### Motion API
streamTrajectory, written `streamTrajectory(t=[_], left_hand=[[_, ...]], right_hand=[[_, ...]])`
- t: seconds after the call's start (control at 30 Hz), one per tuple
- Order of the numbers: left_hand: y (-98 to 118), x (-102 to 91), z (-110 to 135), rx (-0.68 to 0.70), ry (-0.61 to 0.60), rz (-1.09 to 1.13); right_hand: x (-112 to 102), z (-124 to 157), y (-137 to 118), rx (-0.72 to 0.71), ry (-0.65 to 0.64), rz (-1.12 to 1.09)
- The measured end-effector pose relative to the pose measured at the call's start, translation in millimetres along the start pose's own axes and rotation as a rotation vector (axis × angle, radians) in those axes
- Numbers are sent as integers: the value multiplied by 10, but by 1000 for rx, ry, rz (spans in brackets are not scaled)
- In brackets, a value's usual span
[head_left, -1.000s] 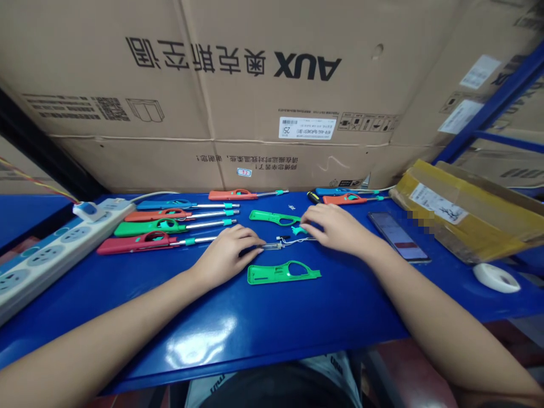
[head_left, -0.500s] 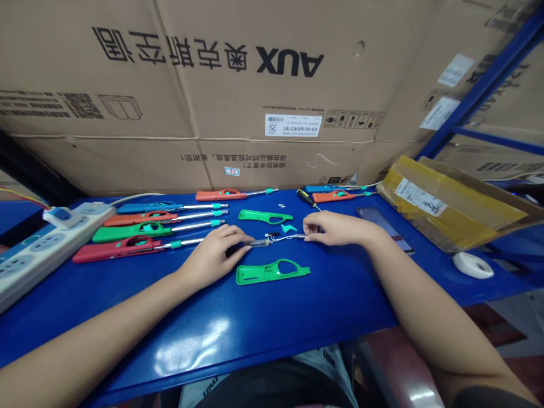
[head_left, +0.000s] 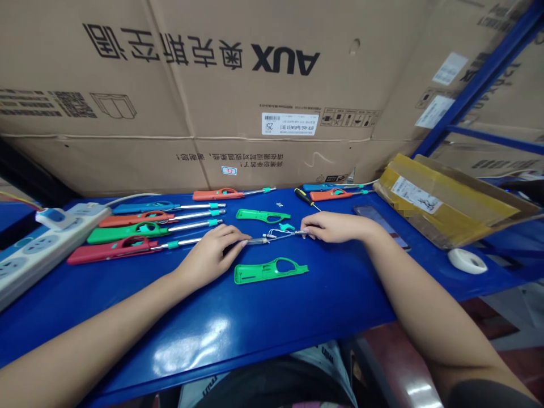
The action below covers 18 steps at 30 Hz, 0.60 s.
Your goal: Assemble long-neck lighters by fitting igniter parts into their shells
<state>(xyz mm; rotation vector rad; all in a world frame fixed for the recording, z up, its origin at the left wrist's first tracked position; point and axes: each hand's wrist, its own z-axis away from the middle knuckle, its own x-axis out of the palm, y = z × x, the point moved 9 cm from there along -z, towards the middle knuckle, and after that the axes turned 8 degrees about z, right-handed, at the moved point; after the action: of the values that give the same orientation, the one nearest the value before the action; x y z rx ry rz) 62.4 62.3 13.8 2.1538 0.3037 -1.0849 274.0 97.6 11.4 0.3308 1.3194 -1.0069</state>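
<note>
Lighter parts among finished pieces. Two thin, glossy green half-shells, each pierced by a rounded loop, lie on either side of a clear tube (head_left: 257, 241), a slim translucent cylinder with white wires (head_left: 280, 232) curving away from its right end. The far half-shell (head_left: 250, 215) lies beyond the tube; the near half-shell (head_left: 255, 273) shows its ribbed inner face. A small turquoise plastic piece (head_left: 286, 226), irregular in outline, rests just beyond the wires.

At left, four whole lighters in red (head_left: 106, 252), green (head_left: 110, 233), orange (head_left: 131, 220) and blue (head_left: 136, 208) form a row, their shiny metal stems pointing right. A yellow-and-black screwdriver (head_left: 302, 195) lies near the back edge.

The tabletop (head_left: 276, 317) is smooth, glossy blue and reflects a bright patch of light. Ridged brown cardboard (head_left: 212, 102) with inverted black print stands behind it; a white power strip (head_left: 25, 266) borders the left, a yellow-taped carton (head_left: 467, 190) the right.

The left hand (head_left: 215, 249), fingers curved together, pinches the tube's left end between thumb and fingertips. The right hand (head_left: 329, 226), fingers bent inward, pinches a slim metallic piece (head_left: 300, 232) at the wires' right end; its exact form is too small to tell.
</note>
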Motion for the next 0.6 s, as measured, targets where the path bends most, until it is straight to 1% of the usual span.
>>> streamTrajectory(t=[0.13,0.23,0.4,0.47,0.53,0.6], left_hand=[[-6,-22,5,-19,25,-4],[-13,-50,18,-40,47,17],[-41,-84,27,-94,78,84],[-63,-96,28,-128,94,126],[-90,-107,33,-172,111,173],[-119,-115,41,-225,128,224]], right_hand=[[8,-4,-9,15,25,14],[25,-5,-63,15,38,32],[10,-16,-169,-20,111,97],[-29,-21,-214,-52,180,158],[-116,-8,-299,-99,309,213],[-204,26,-434,-160,450,220]])
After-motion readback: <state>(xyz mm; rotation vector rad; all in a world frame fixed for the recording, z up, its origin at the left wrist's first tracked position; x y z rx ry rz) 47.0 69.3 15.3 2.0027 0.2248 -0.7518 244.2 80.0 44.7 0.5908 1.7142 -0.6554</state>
